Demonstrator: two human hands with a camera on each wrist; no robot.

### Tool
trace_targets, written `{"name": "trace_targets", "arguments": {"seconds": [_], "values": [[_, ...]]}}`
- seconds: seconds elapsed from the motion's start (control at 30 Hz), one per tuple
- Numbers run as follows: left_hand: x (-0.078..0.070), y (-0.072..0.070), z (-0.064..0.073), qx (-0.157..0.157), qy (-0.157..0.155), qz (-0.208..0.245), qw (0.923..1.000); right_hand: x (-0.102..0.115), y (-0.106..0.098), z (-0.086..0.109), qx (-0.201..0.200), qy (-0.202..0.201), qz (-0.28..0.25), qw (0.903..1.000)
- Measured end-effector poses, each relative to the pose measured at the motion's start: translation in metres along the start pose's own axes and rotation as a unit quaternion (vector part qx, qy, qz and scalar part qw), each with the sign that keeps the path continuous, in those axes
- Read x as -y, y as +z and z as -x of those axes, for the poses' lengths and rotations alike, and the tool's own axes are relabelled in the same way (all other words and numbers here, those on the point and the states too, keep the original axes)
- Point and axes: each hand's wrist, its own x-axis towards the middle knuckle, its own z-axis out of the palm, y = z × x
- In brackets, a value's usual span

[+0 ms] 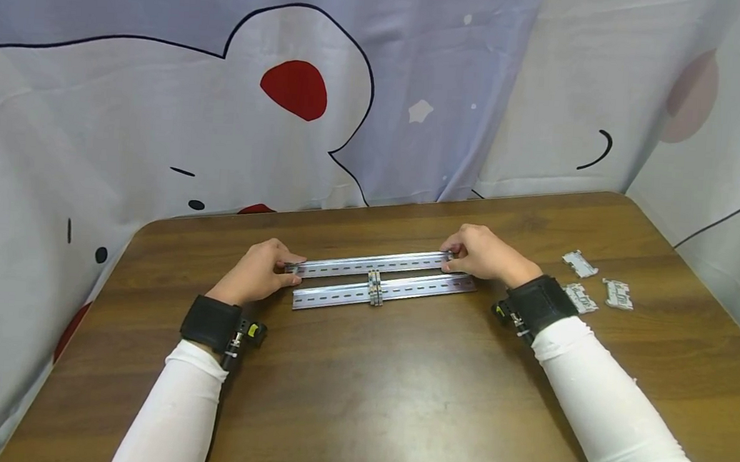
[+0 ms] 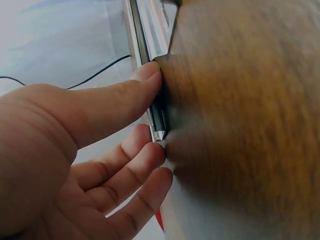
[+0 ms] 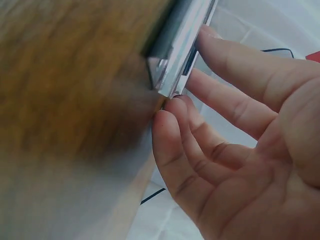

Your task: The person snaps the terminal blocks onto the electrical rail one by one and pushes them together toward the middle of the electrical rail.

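Two slotted metal DIN rails lie roughly parallel, one behind the other. My left hand pinches the left end of the far DIN rail between thumb and fingers. At the rail's other end, my right hand grips it the same way. Both wrist views show the fingertips right at the rail ends, close over the wood. Just in front, the near DIN rail carries a few narrow terminal blocks clipped side by side near its middle; neither hand holds this rail.
To the right of my right hand, three pale terminal-block pieces lie loose on the brown wooden table. A patterned curtain hangs behind the table's far edge and along its right side.
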Motion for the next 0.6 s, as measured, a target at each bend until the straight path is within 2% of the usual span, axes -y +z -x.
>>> {"name": "trace_targets", "arguments": {"seconds": [0.33,0.53,0.6], "values": [[-0.004,-0.003,-0.001,-0.007,0.034,-0.026,0.9991,0.003,-0.003,0.004,-0.012,-0.033,0.007,0.9993],[-0.015,-0.021,0.008,-0.012,0.044,-0.018,0.9988,0.004,-0.017,0.008,-0.026,-0.053,-0.015,0.9981],[-0.021,-0.029,0.013,-0.023,0.048,-0.016,0.9985,0.004,-0.023,0.011,-0.04,-0.043,-0.037,0.9976]]}}
